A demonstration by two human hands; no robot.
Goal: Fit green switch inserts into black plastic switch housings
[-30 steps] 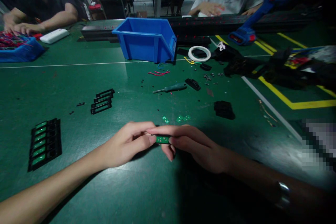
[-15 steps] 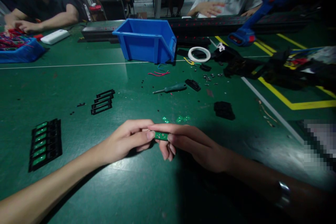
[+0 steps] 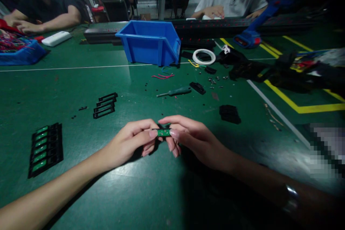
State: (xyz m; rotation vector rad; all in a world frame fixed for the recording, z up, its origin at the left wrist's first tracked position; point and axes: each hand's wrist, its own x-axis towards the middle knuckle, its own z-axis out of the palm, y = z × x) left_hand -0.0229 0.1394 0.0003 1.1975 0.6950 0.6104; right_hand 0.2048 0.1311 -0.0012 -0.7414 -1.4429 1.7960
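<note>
The head camera looks forward (and down) over the table (image 3: 121, 201).

- Board (image 3: 164, 133): both ends covered by the left hand (image 3: 132, 142) and the right hand (image 3: 203, 140).
- Box (image 3: 145, 48): floor hidden behind its front wall.
- Wire bin (image 3: 24, 57): cut off at the left edge.
- Drill (image 3: 266, 11): far end lost in darkness.
- Screws (image 3: 211, 80): too small to tell apart.

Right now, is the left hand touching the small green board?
Touching. The head view shows the left hand with its thumb laid over one end of the green board, no gap between.
</note>
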